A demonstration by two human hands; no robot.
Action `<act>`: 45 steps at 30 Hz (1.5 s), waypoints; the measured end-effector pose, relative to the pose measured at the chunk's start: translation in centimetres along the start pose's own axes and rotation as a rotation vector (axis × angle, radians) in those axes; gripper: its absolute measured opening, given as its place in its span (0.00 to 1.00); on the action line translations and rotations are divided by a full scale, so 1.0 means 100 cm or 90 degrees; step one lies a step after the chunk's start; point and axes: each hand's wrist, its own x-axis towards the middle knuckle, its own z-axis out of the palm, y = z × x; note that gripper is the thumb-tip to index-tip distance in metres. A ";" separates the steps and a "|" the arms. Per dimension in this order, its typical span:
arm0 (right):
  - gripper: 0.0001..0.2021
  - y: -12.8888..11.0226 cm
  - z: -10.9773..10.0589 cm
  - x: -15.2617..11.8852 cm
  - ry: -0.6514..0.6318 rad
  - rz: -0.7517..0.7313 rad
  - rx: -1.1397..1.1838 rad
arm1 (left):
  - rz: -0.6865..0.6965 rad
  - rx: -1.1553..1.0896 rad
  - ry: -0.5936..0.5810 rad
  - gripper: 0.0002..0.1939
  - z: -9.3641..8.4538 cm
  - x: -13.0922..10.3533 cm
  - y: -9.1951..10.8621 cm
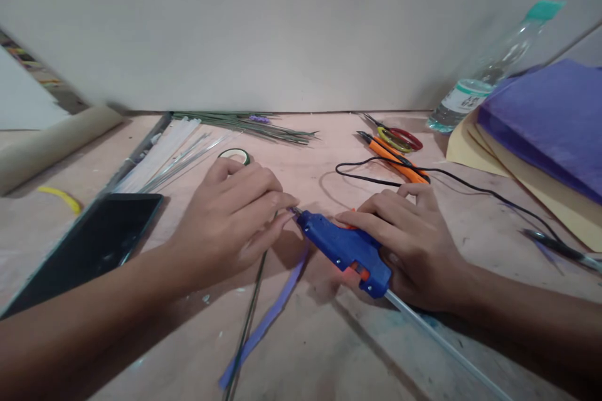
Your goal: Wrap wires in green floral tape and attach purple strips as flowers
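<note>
My right hand [409, 241] is wrapped round a blue hot glue gun [345, 247], a long clear glue stick [437, 338] trailing from its back end. The gun's nozzle points left and meets the fingertips of my left hand [239, 213]. Those fingers are pinched on a thin green wire stem [251, 307] that runs down towards the front edge of view. A purple paper strip [277, 307] hangs from near the same fingertips and crosses the stem lower down. Where strip and stem join is hidden by my fingers.
A phone [89, 244] and several glue sticks [162, 153] lie left. Green stems [244, 125] and a green tape roll [235, 155] lie behind. Scissors [397, 138], an orange cutter [395, 160], a black cord [461, 177], a bottle [493, 75] and purple sheets [545, 119] are right.
</note>
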 end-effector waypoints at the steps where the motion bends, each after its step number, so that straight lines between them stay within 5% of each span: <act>1: 0.20 0.000 0.000 0.000 0.001 -0.004 0.001 | -0.006 -0.001 -0.013 0.09 0.000 0.000 -0.001; 15: 0.20 -0.001 0.003 -0.001 -0.022 0.004 0.011 | 0.133 0.076 -0.007 0.07 0.003 -0.001 -0.003; 32: 0.18 0.001 0.003 -0.003 -0.020 -0.018 0.035 | 0.009 0.045 0.003 0.07 0.004 0.001 -0.009; 45: 0.19 0.001 0.003 -0.001 -0.013 -0.001 0.054 | 0.079 -0.018 -0.064 0.11 0.008 0.000 -0.008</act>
